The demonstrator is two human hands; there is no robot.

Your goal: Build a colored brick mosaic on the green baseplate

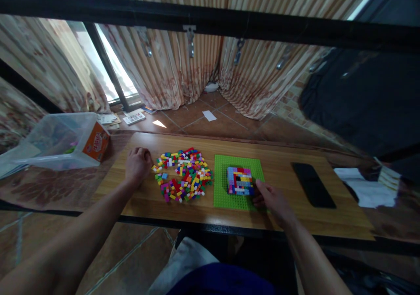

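Prob. best to steady the brick block [239, 181] squarely on the green baseplate [220, 190], nr the worktop's [278, 172] front edge, R hand [269, 197] at its right side, grip unclear, L hand [138, 165] curled nr far-left corner, can't tell if holding anything.
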